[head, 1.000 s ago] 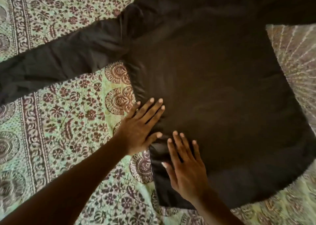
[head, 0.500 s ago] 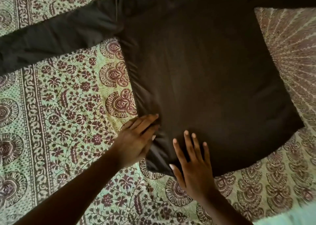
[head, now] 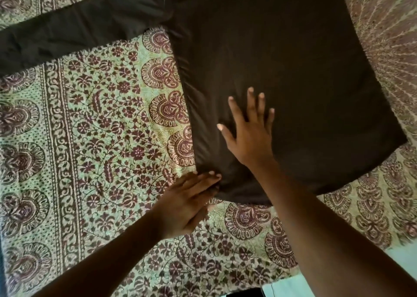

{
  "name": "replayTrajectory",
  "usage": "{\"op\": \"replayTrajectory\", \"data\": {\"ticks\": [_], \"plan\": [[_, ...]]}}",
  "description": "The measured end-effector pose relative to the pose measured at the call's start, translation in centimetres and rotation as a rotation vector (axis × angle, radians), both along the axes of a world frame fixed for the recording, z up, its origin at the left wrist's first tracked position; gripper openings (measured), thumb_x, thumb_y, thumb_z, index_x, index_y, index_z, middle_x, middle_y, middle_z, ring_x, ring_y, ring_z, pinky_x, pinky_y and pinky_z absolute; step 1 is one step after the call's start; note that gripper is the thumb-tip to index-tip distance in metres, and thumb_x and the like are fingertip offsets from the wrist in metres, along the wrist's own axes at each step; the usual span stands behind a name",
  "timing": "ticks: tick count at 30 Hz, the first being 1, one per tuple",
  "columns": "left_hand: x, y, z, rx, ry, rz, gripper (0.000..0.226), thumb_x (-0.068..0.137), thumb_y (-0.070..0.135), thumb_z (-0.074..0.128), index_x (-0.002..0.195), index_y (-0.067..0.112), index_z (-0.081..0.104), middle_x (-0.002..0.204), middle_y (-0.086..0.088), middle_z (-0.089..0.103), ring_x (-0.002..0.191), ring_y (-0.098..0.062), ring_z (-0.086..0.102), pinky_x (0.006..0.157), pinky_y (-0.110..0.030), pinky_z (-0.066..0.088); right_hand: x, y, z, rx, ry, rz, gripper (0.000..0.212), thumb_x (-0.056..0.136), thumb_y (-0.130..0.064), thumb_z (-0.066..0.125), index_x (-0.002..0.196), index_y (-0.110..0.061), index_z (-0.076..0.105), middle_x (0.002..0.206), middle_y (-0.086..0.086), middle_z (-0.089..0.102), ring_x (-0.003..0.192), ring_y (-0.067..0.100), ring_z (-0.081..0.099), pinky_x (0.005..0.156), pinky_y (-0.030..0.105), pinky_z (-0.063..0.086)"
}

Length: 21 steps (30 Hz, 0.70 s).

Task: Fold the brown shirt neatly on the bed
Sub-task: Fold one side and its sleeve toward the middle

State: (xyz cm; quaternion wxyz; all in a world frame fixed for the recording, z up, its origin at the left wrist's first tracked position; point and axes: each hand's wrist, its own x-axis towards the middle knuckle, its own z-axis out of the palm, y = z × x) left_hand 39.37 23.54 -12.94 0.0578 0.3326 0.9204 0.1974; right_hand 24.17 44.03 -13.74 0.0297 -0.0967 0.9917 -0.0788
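Head view, near edge first. A strip of pale surface [head: 399, 258] is showing at the lower right, past the edge of the bedspread [head: 94, 138], a green cloth printed with maroon flowers and paisley borders.

Left hand [head: 187, 204] is resting at the near left corner of the brown shirt [head: 282, 75]. Its fingers are lying straight and close together, tips touching the hem corner; whether the thumb underneath is pinching the fabric cannot be told.

Right hand [head: 250, 136] is lying palm down on the shirt body just beyond the left hand, fingers spread and straight, pressing flat and grasping nothing.

The shirt is lying spread flat on the bedspread, hem toward the viewer, its body running off the top of the frame. One sleeve [head: 74, 32] is stretching out to the far left across the print. At the far right a radiating pattern [head: 392, 44] is filling the cloth beside the shirt.
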Motion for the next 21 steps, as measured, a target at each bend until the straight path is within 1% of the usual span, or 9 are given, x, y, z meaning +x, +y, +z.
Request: {"op": "replayTrajectory", "data": {"ticks": [1, 3, 6, 9, 12, 15, 17, 19, 21], "plan": [[-0.7, -0.2, 0.4, 0.078, 0.039, 0.081, 0.031, 0.099, 0.024, 0.055, 0.126, 0.014, 0.066, 0.147, -0.008, 0.057, 0.129, -0.021, 0.057, 0.105, -0.049, 0.049, 0.7, -0.5, -0.4, 0.026, -0.012, 0.016, 0.071, 0.1, -0.069, 0.034, 0.162, -0.035, 0.025, 0.173, 0.013, 0.007, 0.159, 0.041, 0.004, 0.122, 0.069, 0.014], [-3.5, -0.3, 1.6, 0.161, 0.104, 0.271, 0.018, 0.093, 0.014, 0.059, 0.107, 0.011, 0.07, 0.129, -0.008, 0.066, 0.108, -0.019, 0.064, 0.089, -0.047, 0.054, 3.2, -0.9, -0.9, 0.04, -0.021, 0.062, 0.07, 0.101, -0.07, 0.028, 0.163, -0.038, 0.02, 0.174, 0.01, 0.006, 0.159, 0.039, 0.003, 0.123, 0.067, 0.012], [-9.6, 0.0, 2.8, 0.102, 0.174, 0.414, 0.029, 0.102, 0.021, 0.05, 0.123, 0.009, 0.065, 0.145, -0.01, 0.056, 0.124, -0.024, 0.057, 0.103, -0.046, 0.048, 8.7, -0.3, -1.1, 0.008, -0.035, 0.188, 0.063, 0.105, -0.062, 0.025, 0.163, -0.043, 0.013, 0.174, 0.007, 0.0, 0.16, 0.037, 0.002, 0.122, 0.067, 0.013], [-15.0, 0.9, 2.8, -0.095, 0.119, 0.368, 0.053, 0.105, 0.042, 0.041, 0.148, 0.012, 0.049, 0.168, -0.007, 0.03, 0.153, -0.028, 0.03, 0.119, -0.047, 0.031, 13.3, 0.9, -0.4, -0.048, -0.097, 0.331, 0.055, 0.109, -0.05, 0.023, 0.163, -0.042, 0.014, 0.175, 0.003, 0.001, 0.161, 0.033, 0.001, 0.124, 0.064, 0.014], [-15.6, 1.7, 1.0, -0.291, 0.04, 0.268, 0.069, 0.104, 0.055, 0.03, 0.162, 0.017, 0.028, 0.173, -0.004, 0.012, 0.16, -0.025, 0.012, 0.126, -0.049, 0.019, 14.2, 2.6, 0.8, -0.157, -0.117, 0.388, 0.051, 0.11, -0.04, 0.031, 0.157, -0.024, 0.041, 0.169, 0.01, 0.027, 0.157, 0.031, 0.023, 0.123, 0.06, 0.026], [-12.4, 1.7, -0.8, -0.278, 0.056, 0.248, 0.076, 0.103, 0.06, 0.031, 0.164, 0.015, 0.021, 0.173, -0.006, 0.012, 0.16, -0.026, 0.012, 0.125, -0.052, 0.018, 11.2, 3.6, 2.2, -0.389, 0.08, 0.16, 0.034, 0.105, -0.025, 0.049, 0.122, -0.004, 0.071, 0.126, 0.013, 0.071, 0.109, 0.025, 0.071, 0.087, 0.045, 0.061], [-9.4, 1.4, -1.4, -0.253, 0.043, 0.215, 0.085, 0.1, 0.065, 0.033, 0.164, 0.012, 0.016, 0.174, -0.008, 0.007, 0.16, -0.027, 0.007, 0.126, -0.055, 0.016, 7.5, 3.3, 3.2, -0.444, 0.16, 0.017, 0.027, 0.103, -0.021, 0.05, 0.11, -0.007, 0.072, 0.104, 0.006, 0.074, 0.084, 0.021, 0.071, 0.068, 0.038, 0.06], [-6.2, 1.0, -1.5, -0.239, 0.039, 0.163, 0.092, 0.097, 0.069, 0.036, 0.164, 0.011, 0.013, 0.174, -0.008, 0.003, 0.16, -0.028, 0.004, 0.126, -0.058, 0.014, 3.5, 2.3, 3.5, -0.455, 0.188, -0.05, 0.024, 0.1, -0.018, 0.052, 0.113, -0.009, 0.07, 0.106, 0.007, 0.072, 0.089, 0.025, 0.07, 0.071, 0.039, 0.057], [-3.7, 0.5, -1.3, -0.197, 0.022, 0.15, 0.094, 0.094, 0.069, 0.042, 0.164, 0.011, 0.018, 0.174, -0.006, 0.006, 0.16, -0.028, 0.008, 0.125, -0.059, 0.015, -0.2, 0.8, 2.9, -0.409, 0.168, -0.042, 0.033, 0.099, -0.019, 0.056, 0.128, -0.007, 0.066, 0.127, 0.013, 0.067, 0.115, 0.031, 0.065, 0.089, 0.049, 0.056]]}}
